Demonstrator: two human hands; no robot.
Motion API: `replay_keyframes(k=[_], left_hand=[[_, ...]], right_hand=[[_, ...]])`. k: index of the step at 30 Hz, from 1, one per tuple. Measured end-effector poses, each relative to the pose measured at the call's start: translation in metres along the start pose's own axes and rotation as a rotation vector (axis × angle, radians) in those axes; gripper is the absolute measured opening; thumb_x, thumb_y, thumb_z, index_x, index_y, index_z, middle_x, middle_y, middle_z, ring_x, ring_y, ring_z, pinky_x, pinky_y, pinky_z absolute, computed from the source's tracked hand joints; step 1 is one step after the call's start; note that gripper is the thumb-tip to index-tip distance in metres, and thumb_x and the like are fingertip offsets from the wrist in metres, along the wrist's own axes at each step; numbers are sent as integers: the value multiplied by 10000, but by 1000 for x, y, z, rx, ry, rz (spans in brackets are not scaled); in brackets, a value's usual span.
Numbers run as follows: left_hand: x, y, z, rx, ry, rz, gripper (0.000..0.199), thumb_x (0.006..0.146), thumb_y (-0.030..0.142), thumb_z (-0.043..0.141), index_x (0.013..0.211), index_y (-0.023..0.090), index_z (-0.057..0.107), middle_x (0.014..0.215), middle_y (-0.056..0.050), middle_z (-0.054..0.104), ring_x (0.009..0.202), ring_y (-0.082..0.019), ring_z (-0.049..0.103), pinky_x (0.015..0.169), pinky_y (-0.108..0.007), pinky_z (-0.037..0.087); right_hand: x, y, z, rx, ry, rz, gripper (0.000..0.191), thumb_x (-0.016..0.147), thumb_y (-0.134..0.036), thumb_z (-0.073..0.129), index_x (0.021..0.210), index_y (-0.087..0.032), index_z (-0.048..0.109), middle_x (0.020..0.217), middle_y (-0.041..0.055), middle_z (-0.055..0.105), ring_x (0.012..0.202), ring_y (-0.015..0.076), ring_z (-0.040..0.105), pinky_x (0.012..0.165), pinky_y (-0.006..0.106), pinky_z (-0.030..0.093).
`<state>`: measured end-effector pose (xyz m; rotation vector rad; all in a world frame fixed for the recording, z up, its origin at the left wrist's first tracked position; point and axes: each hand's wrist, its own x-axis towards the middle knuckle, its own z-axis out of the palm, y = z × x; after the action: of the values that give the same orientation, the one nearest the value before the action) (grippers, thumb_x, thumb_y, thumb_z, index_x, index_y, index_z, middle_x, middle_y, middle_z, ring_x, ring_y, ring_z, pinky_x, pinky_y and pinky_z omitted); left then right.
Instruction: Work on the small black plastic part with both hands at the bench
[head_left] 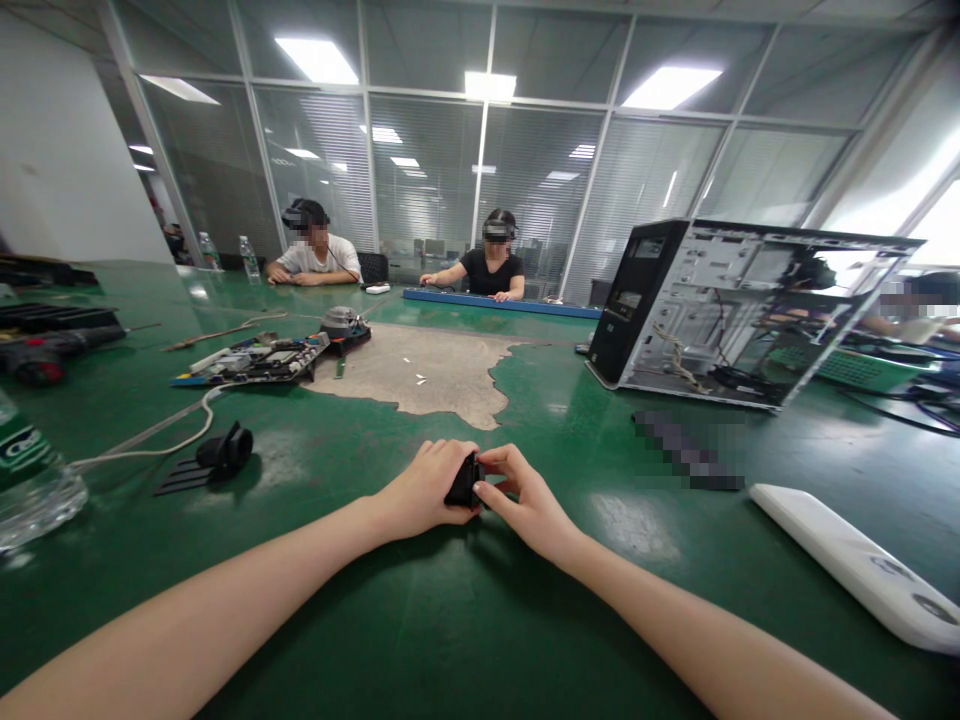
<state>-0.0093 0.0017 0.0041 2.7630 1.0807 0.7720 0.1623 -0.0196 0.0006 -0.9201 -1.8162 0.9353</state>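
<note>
A small black part point(459, 484) sat low over the green table point(450, 620), inside the left hand point(426, 490), which was curled snugly around it. The right hand point(531, 502), half closed, pinched its right side. Farther out lay a circuit board point(274, 362) and, rightward, an open computer case point(637, 300).
</note>
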Motion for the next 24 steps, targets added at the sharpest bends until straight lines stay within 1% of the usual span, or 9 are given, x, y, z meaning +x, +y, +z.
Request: replay_keyframes(k=[2, 6, 9, 12, 15, 19, 24], left_hand=[[0, 0, 0, 3, -5, 1, 533, 647, 326, 626, 1081, 189, 347, 976, -57, 513, 865, -232, 472, 748, -347, 340], [0, 0, -1, 10, -3, 4, 543, 651, 327, 625, 1090, 180, 344, 982, -59, 510, 875, -232, 469, 752, -344, 338], [0, 0, -1, 8, -9, 2, 556, 638, 316, 636, 1093, 184, 347, 996, -57, 510, 887, -234, 469, 766, -349, 333], [0, 0, 0, 4, -12, -4, 569, 623, 288, 641, 1099, 189, 346, 1003, -54, 513, 888, -232, 472, 774, -350, 329], [0, 0, 0, 4, -6, -3, 540, 638, 303, 626, 1089, 186, 351, 1004, -57, 514, 886, -233, 472, 770, -350, 332], [0, 0, 0, 9, -1, 0, 526, 654, 321, 615, 1087, 184, 350, 1000, -58, 515, 882, -232, 474, 770, -351, 333], [0, 0, 1, 1, -2, -4, 536, 646, 325, 625, 1087, 190, 351, 998, -54, 515, 886, -231, 471, 771, -349, 334]], right_hand=[[1, 1, 0, 46, -13, 50, 217, 756, -236, 534, 947, -205, 434, 939, 34, 510, 891, 157, 538, 694, 288, 487], [2, 3, 0, 75, -67, 135, 246, 763, -264, 526, 979, -192, 433, 917, 39, 533, 776, 139, 557, 677, 304, 488], [1, 3, -1, 71, -73, 115, 259, 751, -258, 542, 980, -194, 441, 918, 38, 535, 799, 146, 554, 676, 300, 484], [-1, 1, -1, 56, -47, 34, 276, 727, -229, 571, 970, -208, 442, 958, 36, 516, 892, 160, 532, 688, 283, 477], [-1, 0, -2, 51, -36, -5, 218, 752, -229, 544, 945, -213, 447, 955, 29, 515, 922, 160, 525, 713, 282, 466], [1, 2, -2, 90, -36, 32, 159, 780, -259, 514, 915, -211, 444, 912, 19, 521, 899, 155, 538, 703, 277, 464], [1, 6, 0, 135, -41, 91, 207, 777, -296, 517, 940, -210, 423, 912, 21, 517, 814, 140, 551, 682, 286, 476]])
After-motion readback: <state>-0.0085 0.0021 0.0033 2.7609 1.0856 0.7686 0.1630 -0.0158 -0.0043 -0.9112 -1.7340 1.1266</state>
